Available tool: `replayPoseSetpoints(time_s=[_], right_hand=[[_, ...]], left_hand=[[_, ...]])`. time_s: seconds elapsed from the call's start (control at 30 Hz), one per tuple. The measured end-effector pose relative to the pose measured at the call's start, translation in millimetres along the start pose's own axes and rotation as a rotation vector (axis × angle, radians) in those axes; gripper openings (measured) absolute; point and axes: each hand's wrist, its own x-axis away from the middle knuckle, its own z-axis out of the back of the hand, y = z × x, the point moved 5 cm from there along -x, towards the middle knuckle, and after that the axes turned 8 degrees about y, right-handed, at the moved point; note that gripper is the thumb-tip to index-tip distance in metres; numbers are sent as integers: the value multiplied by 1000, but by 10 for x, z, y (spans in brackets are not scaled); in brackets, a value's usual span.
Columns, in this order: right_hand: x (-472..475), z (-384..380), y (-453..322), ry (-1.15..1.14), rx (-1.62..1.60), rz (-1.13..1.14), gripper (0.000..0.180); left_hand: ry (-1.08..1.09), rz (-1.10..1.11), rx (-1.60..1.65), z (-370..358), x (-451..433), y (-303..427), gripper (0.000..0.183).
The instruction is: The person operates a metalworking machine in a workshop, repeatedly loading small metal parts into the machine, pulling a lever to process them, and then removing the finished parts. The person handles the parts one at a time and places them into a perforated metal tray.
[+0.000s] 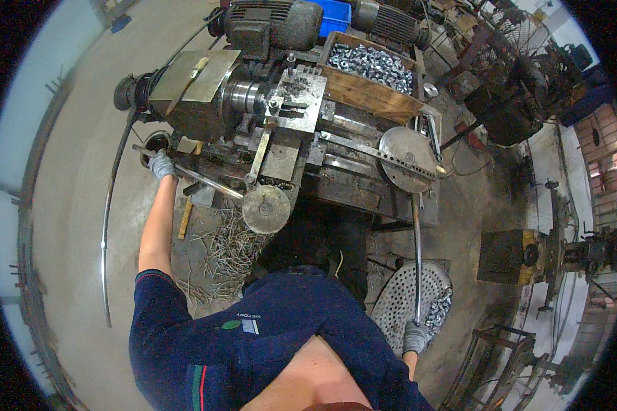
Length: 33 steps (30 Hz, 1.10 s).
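Observation:
My left hand [162, 165], in a grey glove, is closed around a metal lever rod [208, 183]. That rod runs to a round metal disc [266, 208] at the front of a small lathe-like machine [195, 113]. On the right, my gloved right hand [415, 337] grips the lower end of a long steel lever [417, 257]. Its upper end meets a larger disc [410, 156] on the machine's right end. Between the discs sits a metal tool slide [301, 100], sprinkled with chips, close to the spindle chuck [246, 97]. Any workpiece at the chuck is too small to make out.
A wooden box [370, 95] of metal nut-like parts stands behind the slide. Beside my right hand is a perforated metal pan [396, 303] with similar parts. Metal shavings [234, 251] cover the floor at left. A brush [187, 85] lies on the headstock, below an electric motor [272, 23].

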Motion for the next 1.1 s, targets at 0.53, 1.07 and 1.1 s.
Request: replayPoseSetpoints(time_s=[0.53, 1.07, 1.1], right_hand=[[122, -99, 47, -19, -4, -10, 52], [271, -101, 15, -10, -54, -24, 48], [288, -98, 17, -11, -56, -25, 48]], left_hand=[[-22, 64, 162, -190, -363, -472, 33], [-17, 115, -29, -145, -262, -313, 33], [-71, 86, -20, -130, -198, -231, 36]])
